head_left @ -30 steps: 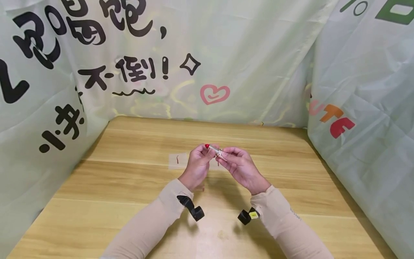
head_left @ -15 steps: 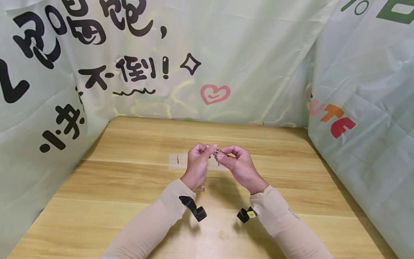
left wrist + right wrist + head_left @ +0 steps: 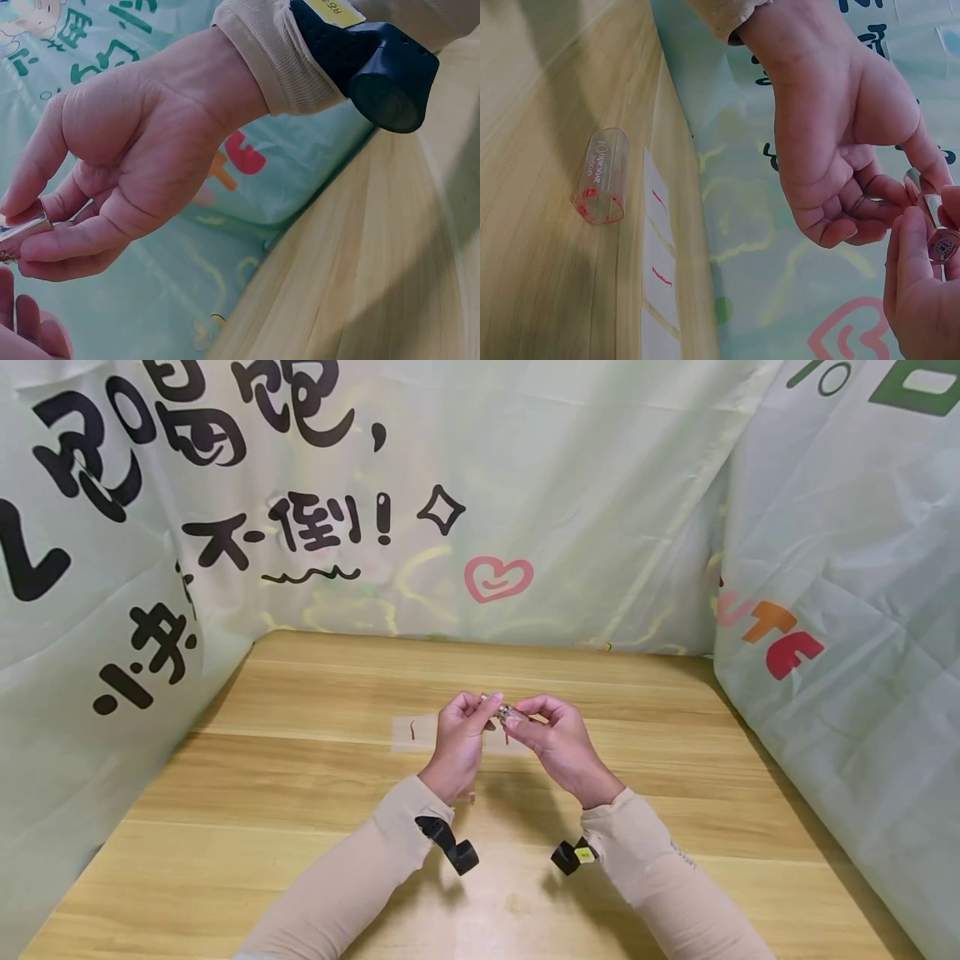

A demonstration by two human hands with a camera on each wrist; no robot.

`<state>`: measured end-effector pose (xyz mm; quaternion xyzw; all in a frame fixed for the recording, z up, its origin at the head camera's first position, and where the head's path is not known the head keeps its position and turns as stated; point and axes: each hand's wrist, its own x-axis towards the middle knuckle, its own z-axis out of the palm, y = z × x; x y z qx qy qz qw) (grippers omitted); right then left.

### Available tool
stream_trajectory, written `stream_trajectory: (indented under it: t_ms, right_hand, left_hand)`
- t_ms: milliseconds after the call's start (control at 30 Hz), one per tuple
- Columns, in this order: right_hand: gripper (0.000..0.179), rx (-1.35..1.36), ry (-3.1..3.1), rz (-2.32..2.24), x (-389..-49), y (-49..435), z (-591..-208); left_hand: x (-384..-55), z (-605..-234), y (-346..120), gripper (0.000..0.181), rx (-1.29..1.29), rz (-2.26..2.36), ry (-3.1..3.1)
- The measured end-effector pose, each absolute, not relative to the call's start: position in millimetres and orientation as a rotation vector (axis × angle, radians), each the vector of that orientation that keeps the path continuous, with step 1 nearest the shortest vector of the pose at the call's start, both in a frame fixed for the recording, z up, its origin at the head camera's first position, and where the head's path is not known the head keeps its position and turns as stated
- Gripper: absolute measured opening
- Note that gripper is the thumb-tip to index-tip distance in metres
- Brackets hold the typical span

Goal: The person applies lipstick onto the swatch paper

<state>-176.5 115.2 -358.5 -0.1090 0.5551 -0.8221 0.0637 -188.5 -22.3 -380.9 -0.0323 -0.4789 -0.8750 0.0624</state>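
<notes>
Both hands meet over the middle of the table, holding one lipstick (image 3: 504, 712) with a silver metal tube. My left hand (image 3: 461, 739) pinches the tube near its upper left end, thumb on top. At the other end, my right hand (image 3: 561, 745) pinches the base between thumb and fingers. In the right wrist view a small round label (image 3: 944, 246) shows on the base. No red tip is visible from the head. Below the hands, a clear lipstick cap (image 3: 603, 176) with white lettering and red smears lies on its side; in the head view the left hand mostly hides it.
Pale paper pieces (image 3: 401, 739) with short red strokes lie on the wooden table (image 3: 315, 843) behind the hands. Printed cloth (image 3: 592, 527) hangs around the table's back and sides. A black wrist camera (image 3: 465, 857) sits at the left wrist, another (image 3: 566, 858) at the right.
A second ago the red tip stuck out at the tube's upper left end; now it does not show. The left thumb has moved up onto the tube. Little differs from half a second ago.
</notes>
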Motion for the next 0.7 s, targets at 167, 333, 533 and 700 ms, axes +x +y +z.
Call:
stream_trajectory:
  t_ms: [167, 333, 533, 700]
  right_hand:
    - [0.023, -0.324, 1.687, -2.470, -177, 116, -358]
    - [0.022, -0.306, 1.688, -2.464, -177, 119, -357]
    - [0.023, -0.279, 1.659, -2.470, -176, 123, -355]
    - [0.022, -0.227, 1.603, -2.499, -175, 127, -354]
  left_hand:
    - [-187, -380, -25, 0.017, -0.192, -2.730, -1.452]
    - [-185, -379, -27, 0.011, -0.257, -2.778, -1.464]
    - [-184, -381, -32, 0.013, -0.372, -2.816, -1.446]
    - [-185, -381, -38, 0.028, -0.416, -2.811, -1.488]
